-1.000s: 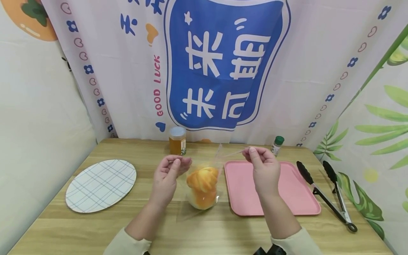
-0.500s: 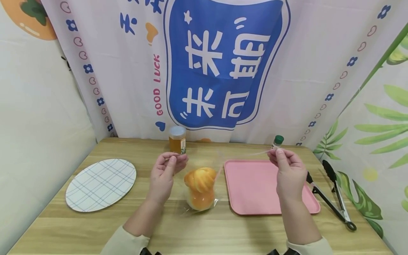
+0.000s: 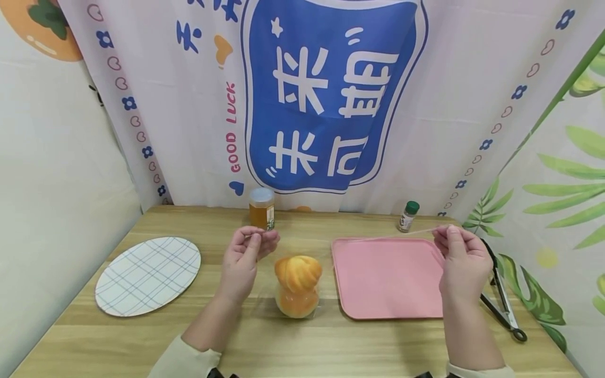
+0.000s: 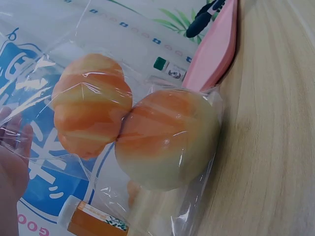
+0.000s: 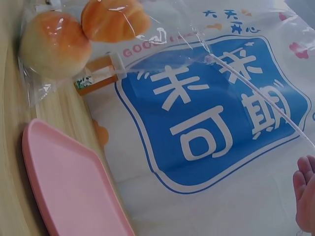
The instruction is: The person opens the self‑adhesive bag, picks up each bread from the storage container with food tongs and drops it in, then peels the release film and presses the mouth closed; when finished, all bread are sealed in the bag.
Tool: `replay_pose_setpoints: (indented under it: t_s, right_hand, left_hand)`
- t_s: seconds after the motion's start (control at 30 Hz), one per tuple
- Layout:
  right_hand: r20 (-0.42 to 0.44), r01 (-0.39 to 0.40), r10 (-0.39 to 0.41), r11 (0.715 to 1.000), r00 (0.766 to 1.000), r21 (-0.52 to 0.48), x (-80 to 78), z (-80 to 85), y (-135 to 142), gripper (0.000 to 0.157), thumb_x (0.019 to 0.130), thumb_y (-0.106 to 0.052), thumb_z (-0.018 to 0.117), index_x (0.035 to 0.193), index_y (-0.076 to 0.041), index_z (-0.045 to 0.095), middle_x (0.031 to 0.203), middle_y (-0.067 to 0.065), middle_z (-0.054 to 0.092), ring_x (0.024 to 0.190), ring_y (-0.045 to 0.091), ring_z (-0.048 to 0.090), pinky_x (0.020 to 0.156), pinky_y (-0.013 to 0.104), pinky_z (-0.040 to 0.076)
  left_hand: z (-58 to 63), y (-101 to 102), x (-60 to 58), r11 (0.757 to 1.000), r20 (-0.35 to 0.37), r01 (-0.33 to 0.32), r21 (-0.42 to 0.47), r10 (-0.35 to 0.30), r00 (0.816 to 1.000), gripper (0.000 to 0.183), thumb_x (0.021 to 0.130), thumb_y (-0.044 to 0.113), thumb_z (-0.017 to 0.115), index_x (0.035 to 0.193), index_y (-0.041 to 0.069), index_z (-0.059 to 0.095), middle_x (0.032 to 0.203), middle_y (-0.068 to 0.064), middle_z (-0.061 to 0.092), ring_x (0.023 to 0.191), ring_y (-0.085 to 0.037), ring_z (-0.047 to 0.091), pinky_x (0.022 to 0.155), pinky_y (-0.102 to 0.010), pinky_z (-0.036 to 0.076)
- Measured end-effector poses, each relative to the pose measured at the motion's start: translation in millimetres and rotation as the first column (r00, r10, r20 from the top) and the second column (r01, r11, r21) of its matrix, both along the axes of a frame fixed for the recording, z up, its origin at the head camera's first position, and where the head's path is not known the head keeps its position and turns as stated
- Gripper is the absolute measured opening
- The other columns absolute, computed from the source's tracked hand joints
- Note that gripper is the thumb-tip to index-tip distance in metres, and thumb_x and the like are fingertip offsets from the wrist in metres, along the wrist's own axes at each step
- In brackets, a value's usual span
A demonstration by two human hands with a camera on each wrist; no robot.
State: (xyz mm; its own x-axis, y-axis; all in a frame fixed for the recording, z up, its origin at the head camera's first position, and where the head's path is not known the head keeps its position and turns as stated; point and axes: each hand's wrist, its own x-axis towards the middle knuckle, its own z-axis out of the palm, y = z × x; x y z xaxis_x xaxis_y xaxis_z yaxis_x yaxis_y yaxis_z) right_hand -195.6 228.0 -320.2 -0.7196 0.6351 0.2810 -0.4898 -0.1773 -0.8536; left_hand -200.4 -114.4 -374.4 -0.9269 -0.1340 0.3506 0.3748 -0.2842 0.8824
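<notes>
A clear plastic bag [image 4: 184,211] stands mid-table with two pieces of bread inside. The twisted roll [image 3: 299,270] sits above the round bun [image 3: 295,303]; both show closely in the left wrist view. My left hand [image 3: 243,260] pinches the bag's upper left edge between thumb and fingers. Out to the right, over the far side of a pink tray, my right hand [image 3: 465,268] pinches the end of a thin pale drawstring [image 5: 266,101]. That string runs taut from the bag's mouth to my fingers. The bag's film is hard to make out in the head view.
The pink tray [image 3: 392,283] lies right of the bag, with black-and-silver tongs [image 3: 508,310] partly behind my right hand. At the left is an oval checked board [image 3: 148,275]. A jar of amber contents [image 3: 261,210] and a green-capped shaker [image 3: 408,216] stand along the back.
My right hand has moved steadily right, drawing out a longer stretch of string. My left hand has shifted slightly left, then stayed put. The breads have settled a little lower in view.
</notes>
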Motion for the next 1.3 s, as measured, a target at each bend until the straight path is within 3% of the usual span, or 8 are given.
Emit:
replay_pose_setpoints:
  t_s: [0.27, 0.57, 0.8, 0.9, 0.97, 1.03, 1.2, 1.3]
  right_hand:
    - [-0.008, 0.045, -0.045, 0.998, 0.999, -0.036, 5.3, -0.1, 15, 0.013, 0.09, -0.009, 0.07, 0.087, 0.004, 0.069, 0.074, 0.003, 0.073, 0.07, 0.012, 0.072, 0.07, 0.02, 0.061]
    - [-0.12, 0.048, -0.056, 0.996, 0.991, -0.071, 23.4, 4.2, 38, 0.009, 0.087, -0.001, 0.07, 0.083, 0.007, 0.067, 0.074, 0.008, 0.075, 0.068, 0.017, 0.074, 0.07, 0.023, 0.062]
    - [-0.169, 0.017, 0.014, 0.983, 0.985, 0.181, 50.0, 6.3, 63, 0.005, 0.086, 0.011, 0.065, 0.081, 0.01, 0.067, 0.074, 0.007, 0.075, 0.07, 0.013, 0.073, 0.074, 0.018, 0.06]
    - [-0.004, 0.061, -0.067, 0.889, 0.998, 0.455, 60.8, 3.5, 72, 0.008, 0.086, 0.011, 0.065, 0.083, 0.005, 0.07, 0.076, -0.009, 0.075, 0.07, 0.002, 0.071, 0.073, 0.009, 0.056]
    - [0.076, 0.055, -0.134, 0.766, 0.988, 0.64, 66.6, -1.1, 75, 0.011, 0.085, 0.012, 0.066, 0.084, 0.002, 0.07, 0.077, -0.021, 0.072, 0.071, -0.007, 0.068, 0.07, 0.003, 0.053]
    - [0.101, 0.023, -0.169, 0.608, 0.98, 0.794, 70.7, -8.2, 76, 0.012, 0.084, 0.011, 0.068, 0.084, -0.001, 0.07, 0.078, -0.032, 0.067, 0.07, -0.013, 0.063, 0.066, 0.001, 0.05]
    - [0.172, -0.141, -0.071, 0.317, 0.983, 0.938, 71.5, -33.6, 67, 0.01, 0.083, 0.001, 0.073, 0.086, -0.009, 0.071, 0.079, -0.025, 0.067, 0.069, -0.014, 0.058, 0.06, 0.007, 0.051]
    - [0.276, -0.268, 0.001, 0.234, 0.961, 0.935, 68.4, -50.2, 55, 0.011, 0.085, -0.004, 0.073, 0.088, -0.015, 0.072, 0.08, -0.01, 0.072, 0.071, -0.009, 0.059, 0.063, 0.014, 0.056]
  left_hand:
    - [-1.3, 2, 0.1, 0.999, -0.044, 0.028, -0.02, -0.029, 0.999, 0.01, 0.105, 0.014, 0.045, 0.1, 0.017, 0.054, 0.096, 0.009, 0.075, 0.092, -0.007, 0.073, 0.088, -0.028, 0.06]
    - [-3.0, 5, -0.8, 0.999, -0.033, 0.032, -0.009, -0.032, 0.999, 0.01, 0.105, 0.015, 0.045, 0.1, 0.017, 0.054, 0.096, 0.01, 0.075, 0.092, -0.007, 0.073, 0.086, -0.028, 0.061]
    - [-0.9, 4, -2.0, 1.0, -0.019, 0.021, 0.003, -0.021, 1.0, 0.01, 0.104, 0.015, 0.046, 0.099, 0.017, 0.055, 0.094, 0.01, 0.075, 0.091, -0.007, 0.072, 0.086, -0.028, 0.061]
    - [0.6, 3, -1.4, 1.0, -0.024, 0.016, -0.002, -0.016, 1.0, 0.01, 0.104, 0.014, 0.046, 0.099, 0.016, 0.055, 0.094, 0.009, 0.075, 0.091, -0.007, 0.072, 0.086, -0.029, 0.061]
    - [1.1, 3, -1.2, 1.0, -0.025, 0.013, -0.005, -0.014, 1.0, 0.01, 0.104, 0.014, 0.046, 0.099, 0.015, 0.055, 0.094, 0.009, 0.075, 0.092, -0.007, 0.072, 0.086, -0.029, 0.061]
    - [1.0, 2, -1.3, 1.0, -0.022, 0.011, -0.008, -0.012, 1.0, 0.01, 0.104, 0.014, 0.046, 0.099, 0.015, 0.055, 0.095, 0.009, 0.075, 0.092, -0.008, 0.072, 0.086, -0.029, 0.061]
    - [-0.6, 2, -2.4, 1.0, -0.027, 0.019, -0.011, -0.02, 0.999, 0.009, 0.104, 0.016, 0.046, 0.1, 0.015, 0.054, 0.095, 0.009, 0.075, 0.093, -0.008, 0.073, 0.086, -0.029, 0.061]
    - [-1.2, 3, -3.1, 1.0, -0.034, 0.028, -0.009, -0.029, 0.999, 0.009, 0.104, 0.016, 0.047, 0.1, 0.015, 0.055, 0.096, 0.009, 0.076, 0.093, -0.008, 0.073, 0.086, -0.028, 0.061]
